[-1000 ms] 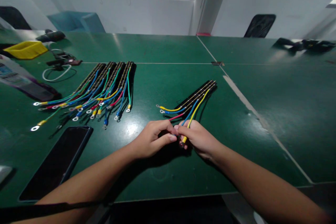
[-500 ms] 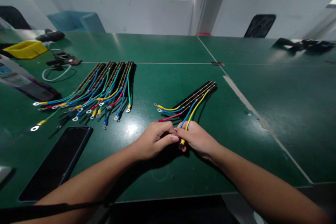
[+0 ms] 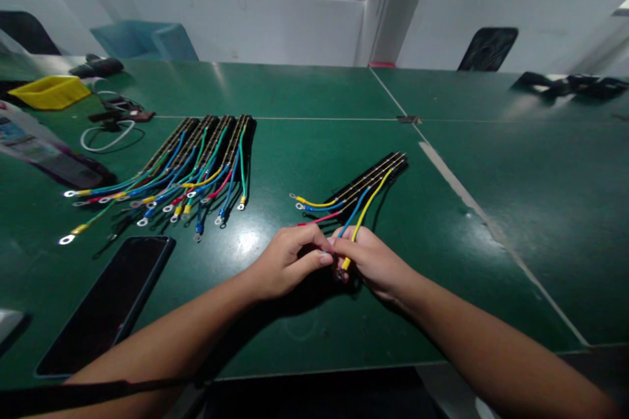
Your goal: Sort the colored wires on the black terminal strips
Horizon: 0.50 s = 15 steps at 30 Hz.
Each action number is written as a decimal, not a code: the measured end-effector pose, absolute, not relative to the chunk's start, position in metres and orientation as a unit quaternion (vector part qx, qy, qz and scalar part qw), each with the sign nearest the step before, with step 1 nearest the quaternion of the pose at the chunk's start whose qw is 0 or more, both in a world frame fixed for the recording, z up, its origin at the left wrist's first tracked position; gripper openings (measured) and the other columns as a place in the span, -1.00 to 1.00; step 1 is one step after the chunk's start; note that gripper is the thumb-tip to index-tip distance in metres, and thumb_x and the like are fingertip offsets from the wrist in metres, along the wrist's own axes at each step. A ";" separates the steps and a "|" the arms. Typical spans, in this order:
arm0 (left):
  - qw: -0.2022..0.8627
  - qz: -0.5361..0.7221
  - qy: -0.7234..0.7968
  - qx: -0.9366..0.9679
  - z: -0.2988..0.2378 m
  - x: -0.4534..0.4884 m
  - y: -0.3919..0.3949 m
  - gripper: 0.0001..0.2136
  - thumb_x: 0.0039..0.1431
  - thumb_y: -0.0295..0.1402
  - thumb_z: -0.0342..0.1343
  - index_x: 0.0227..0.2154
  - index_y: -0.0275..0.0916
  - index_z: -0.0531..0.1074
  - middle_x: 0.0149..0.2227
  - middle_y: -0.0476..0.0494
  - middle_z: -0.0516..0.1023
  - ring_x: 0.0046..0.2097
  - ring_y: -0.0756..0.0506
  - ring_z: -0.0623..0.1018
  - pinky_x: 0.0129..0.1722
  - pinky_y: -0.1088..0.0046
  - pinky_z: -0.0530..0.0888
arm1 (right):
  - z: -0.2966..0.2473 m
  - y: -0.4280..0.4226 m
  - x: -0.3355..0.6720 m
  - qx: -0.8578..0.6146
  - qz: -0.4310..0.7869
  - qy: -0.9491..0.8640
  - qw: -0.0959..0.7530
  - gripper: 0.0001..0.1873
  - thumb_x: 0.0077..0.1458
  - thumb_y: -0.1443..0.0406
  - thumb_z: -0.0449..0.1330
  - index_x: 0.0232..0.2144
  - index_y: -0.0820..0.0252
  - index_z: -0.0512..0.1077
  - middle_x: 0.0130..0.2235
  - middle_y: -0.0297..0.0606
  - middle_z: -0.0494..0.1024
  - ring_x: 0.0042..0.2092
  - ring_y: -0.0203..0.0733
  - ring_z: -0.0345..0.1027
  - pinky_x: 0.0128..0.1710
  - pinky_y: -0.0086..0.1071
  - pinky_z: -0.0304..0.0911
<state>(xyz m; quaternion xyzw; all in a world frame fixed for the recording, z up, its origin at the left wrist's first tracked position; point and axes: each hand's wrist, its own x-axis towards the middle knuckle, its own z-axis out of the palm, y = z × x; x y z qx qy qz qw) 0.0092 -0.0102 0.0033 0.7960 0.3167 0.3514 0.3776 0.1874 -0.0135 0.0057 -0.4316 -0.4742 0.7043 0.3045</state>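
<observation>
A black strip with gold-coloured bars [image 3: 366,180] lies on the green table, with yellow, blue and red wires coming off its near side. My right hand [image 3: 371,255] is closed around the blue wire [image 3: 352,213] and the yellow wire [image 3: 364,213], whose yellow-sleeved end sticks out below the thumb. Close against it, my left hand [image 3: 289,258] pinches at the end of the blue wire; its fingers cover that end. Further left, another yellow wire [image 3: 319,204], a short blue wire and a red wire [image 3: 319,218] spread from the strip, the first two with ring terminals.
Several similar wired strips [image 3: 216,144] lie side by side at the left. A phone [image 3: 105,308] rests nearer me. Behind are a bottle [image 3: 44,150], a yellow bin [image 3: 49,93] and a white cable [image 3: 108,144]. Tape [image 3: 452,177] runs along a table seam at the right.
The yellow wire's end has shifted slightly to the right under my right thumb. Both hands stay in nearly the same place.
</observation>
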 end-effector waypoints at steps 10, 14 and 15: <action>0.434 0.330 0.331 0.770 0.001 0.011 -0.010 -0.78 0.24 -0.27 0.03 -0.45 -0.30 0.37 -0.49 0.00 0.46 -0.43 0.05 0.39 -0.41 0.56 0.28 | 0.001 -0.011 0.187 -0.447 0.696 -0.487 0.279 -0.77 0.04 0.21 0.16 -0.54 0.25 0.37 -0.69 -0.39 0.39 -0.66 -0.37 0.23 -0.66 -0.52 0.16; 0.419 0.341 0.338 0.771 0.001 0.008 -0.009 -0.78 0.22 -0.27 0.05 -0.45 -0.31 0.39 -0.48 -0.02 0.45 -0.43 0.04 0.40 -0.40 0.54 0.28 | 0.004 -0.012 0.187 -0.456 0.695 -0.480 0.281 -0.74 0.02 0.16 0.19 -0.54 0.25 0.37 -0.70 -0.41 0.36 -0.66 -0.35 0.25 -0.67 -0.51 0.18; 0.416 0.343 0.336 0.772 0.001 0.007 -0.009 -0.79 0.22 -0.28 0.05 -0.44 -0.31 0.40 -0.47 -0.03 0.46 -0.42 0.03 0.41 -0.40 0.53 0.29 | 0.005 -0.012 0.188 -0.458 0.694 -0.477 0.284 -0.71 0.01 0.15 0.20 -0.56 0.25 0.36 -0.70 -0.41 0.35 -0.66 -0.35 0.25 -0.67 -0.50 0.17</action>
